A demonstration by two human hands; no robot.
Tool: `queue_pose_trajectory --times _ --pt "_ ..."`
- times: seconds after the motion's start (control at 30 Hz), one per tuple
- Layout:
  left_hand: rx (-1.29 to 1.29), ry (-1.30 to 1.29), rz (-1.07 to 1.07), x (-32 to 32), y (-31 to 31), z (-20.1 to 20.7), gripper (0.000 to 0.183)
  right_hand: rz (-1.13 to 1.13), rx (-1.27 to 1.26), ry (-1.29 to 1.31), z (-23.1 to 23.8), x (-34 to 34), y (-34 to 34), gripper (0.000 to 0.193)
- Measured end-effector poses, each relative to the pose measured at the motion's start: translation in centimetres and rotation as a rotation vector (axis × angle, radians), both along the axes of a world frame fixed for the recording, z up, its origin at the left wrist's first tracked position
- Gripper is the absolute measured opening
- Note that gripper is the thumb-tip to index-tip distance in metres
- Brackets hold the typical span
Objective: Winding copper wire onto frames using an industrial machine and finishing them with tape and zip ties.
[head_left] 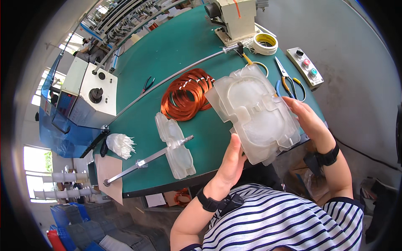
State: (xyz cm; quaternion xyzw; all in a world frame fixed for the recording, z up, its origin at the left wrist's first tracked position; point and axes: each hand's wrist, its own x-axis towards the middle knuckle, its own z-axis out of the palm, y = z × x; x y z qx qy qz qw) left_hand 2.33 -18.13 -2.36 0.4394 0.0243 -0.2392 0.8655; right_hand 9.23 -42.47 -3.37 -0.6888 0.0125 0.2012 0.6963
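A stack of translucent white plastic coil formers (256, 109) with rounded recesses is held up over the near right edge of the green table. My left hand (231, 161) grips its lower left side, thumb up along the edge. On the opposite side, my right hand (307, 119) supports it, fingers pressed to the edge. Another translucent former (179, 155) lies on the table to the left, with a metal crank bar (151, 159) across it. Behind the held stack lie coils of copper wire (181, 99), tied with white bands in places.
Scissors (284, 75) and a push-button box (305, 67) sit at the right, near a tape roll (265, 44). A long metal rod (167, 79) spans the table between two machines. White ties (120, 144) and pliers (146, 85) lie at the left.
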Motion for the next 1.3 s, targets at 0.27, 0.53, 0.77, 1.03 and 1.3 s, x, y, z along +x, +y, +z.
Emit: queue_pose_trajectory --times 0.27,0.53,0.77,1.03,1.3 --pt "-0.044 0.076 -0.148 0.6 0.2 1.1 0.079 0.040 0.335 0.044 1.3 -4.5 2.0 0.071" --pt "0.558 -0.183 -0.046 -3.5 5.0 1.5 0.082 -0.194 0.119 0.224 -4.6 -13.1 -0.1 0.056" --pt "1.335 -1.047 -0.089 -4.0 3.5 4.7 0.069 -0.069 0.256 0.240 -2.0 -12.8 3.4 0.050" --pt "0.304 -0.233 0.456 -5.9 7.2 -5.2 0.077 0.394 -0.045 -0.361 1.9 -8.5 6.2 0.115" --pt "1.710 -1.180 0.048 -3.3 7.1 2.7 0.081 0.269 -0.373 -0.824 -3.0 -5.9 9.3 0.121"
